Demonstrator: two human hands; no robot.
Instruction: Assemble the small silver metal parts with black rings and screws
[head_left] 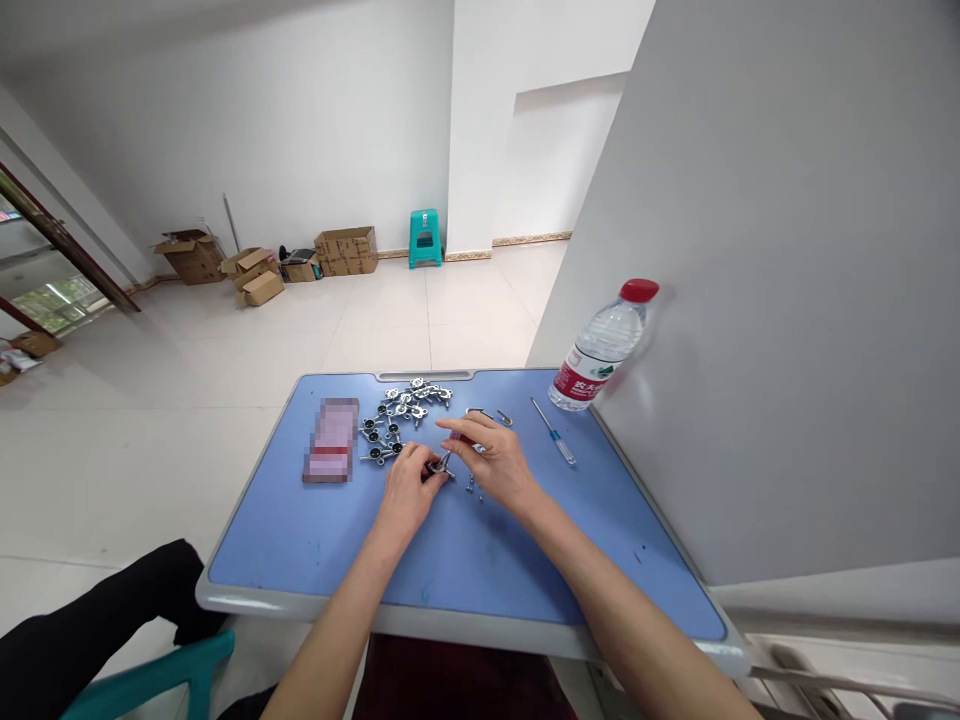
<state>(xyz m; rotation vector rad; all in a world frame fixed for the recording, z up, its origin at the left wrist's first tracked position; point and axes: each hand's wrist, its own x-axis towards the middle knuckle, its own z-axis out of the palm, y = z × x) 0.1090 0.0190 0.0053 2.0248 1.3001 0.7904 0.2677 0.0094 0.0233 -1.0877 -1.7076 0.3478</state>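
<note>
My left hand (pixel 406 488) is closed around a small chrome metal fitting (pixel 439 466) with a dark part, holding it low over the blue table. My right hand (pixel 493 462) is pinched just above it, on a slim metal tool (pixel 448 457) that points down at the fitting; the fingers hide most of this tool. Beyond my left hand lie several similar chrome fittings (pixel 417 411), some showing black round centres. Tiny metal screws (pixel 471 484) are scattered beside my right wrist. Behind my right hand rests a small curved metal piece (pixel 505 418).
A screwdriver (pixel 561 445) with a clear blue handle lies right of my hands. A red-capped water bottle (pixel 600 350) stands at the table's back right, by a grey partition (pixel 787 300). On the left lies a blurred purple rectangular object (pixel 331 442). Someone's black-clad leg (pixel 127 600) is at lower left.
</note>
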